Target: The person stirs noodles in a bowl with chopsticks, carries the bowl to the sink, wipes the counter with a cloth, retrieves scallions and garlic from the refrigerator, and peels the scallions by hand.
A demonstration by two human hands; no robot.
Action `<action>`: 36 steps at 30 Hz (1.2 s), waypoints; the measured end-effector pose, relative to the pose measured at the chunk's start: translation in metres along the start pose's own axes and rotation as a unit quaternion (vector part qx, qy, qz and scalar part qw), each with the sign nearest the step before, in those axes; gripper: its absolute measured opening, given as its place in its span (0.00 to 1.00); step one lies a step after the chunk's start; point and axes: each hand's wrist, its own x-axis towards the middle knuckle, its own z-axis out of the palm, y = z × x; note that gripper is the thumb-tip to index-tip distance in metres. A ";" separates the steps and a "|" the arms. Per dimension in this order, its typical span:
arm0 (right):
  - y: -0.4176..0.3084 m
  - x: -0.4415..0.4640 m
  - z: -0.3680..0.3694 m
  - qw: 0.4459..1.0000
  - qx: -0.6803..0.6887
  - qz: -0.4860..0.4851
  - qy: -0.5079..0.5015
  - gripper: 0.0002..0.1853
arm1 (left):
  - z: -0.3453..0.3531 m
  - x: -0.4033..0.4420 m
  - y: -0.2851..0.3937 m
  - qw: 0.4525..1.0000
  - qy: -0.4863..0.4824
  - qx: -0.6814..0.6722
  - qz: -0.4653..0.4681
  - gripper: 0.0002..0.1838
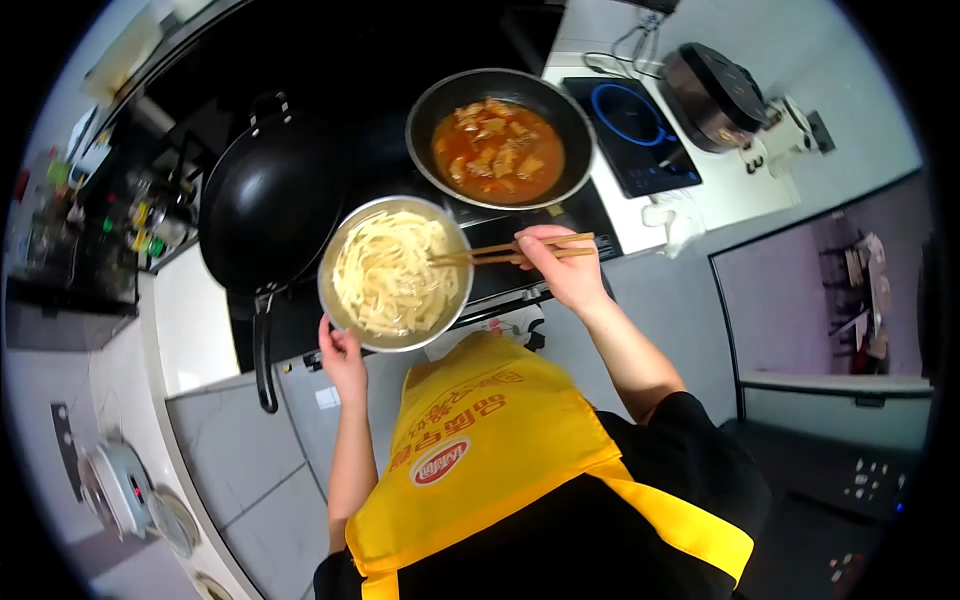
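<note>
My left hand grips the near-left rim of a metal bowl. Pale, wide noodles fill the bowl, with some liquid around them. In my right hand is a pair of wooden chopsticks, their tips in the noodles at the bowl's right side. Just beyond the bowl, a dark pan holds chunks of food in a red-brown sauce. To the left of the bowl stands a black wok, its handle pointing toward me.
An induction cooker with a lit blue ring sits on the white counter at right. Behind it are a rice cooker and cables. A white cloth hangs over the counter edge. Bottles crowd the far left.
</note>
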 end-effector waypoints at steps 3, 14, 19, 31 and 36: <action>-0.016 0.013 -0.041 0.988 0.028 -0.119 0.098 0.07 | 0.000 -0.001 0.002 1.000 0.004 0.000 -0.016 0.26; 0.102 0.016 -0.194 0.840 -0.460 -0.255 0.129 0.05 | 0.008 -0.001 -0.004 0.999 0.021 0.010 -0.039 0.21; 0.147 0.010 -0.187 0.831 -0.516 -0.207 0.013 0.19 | 0.004 -0.003 0.008 0.997 -0.012 0.063 -0.040 0.20; 0.152 0.009 -0.177 0.842 -0.505 -0.188 -0.024 0.15 | 0.000 0.001 0.012 0.995 0.009 0.073 -0.068 0.18; 0.180 -0.058 -0.165 0.885 -0.453 -0.106 -0.006 0.12 | -0.002 -0.005 0.015 0.992 0.022 -0.013 -0.126 0.19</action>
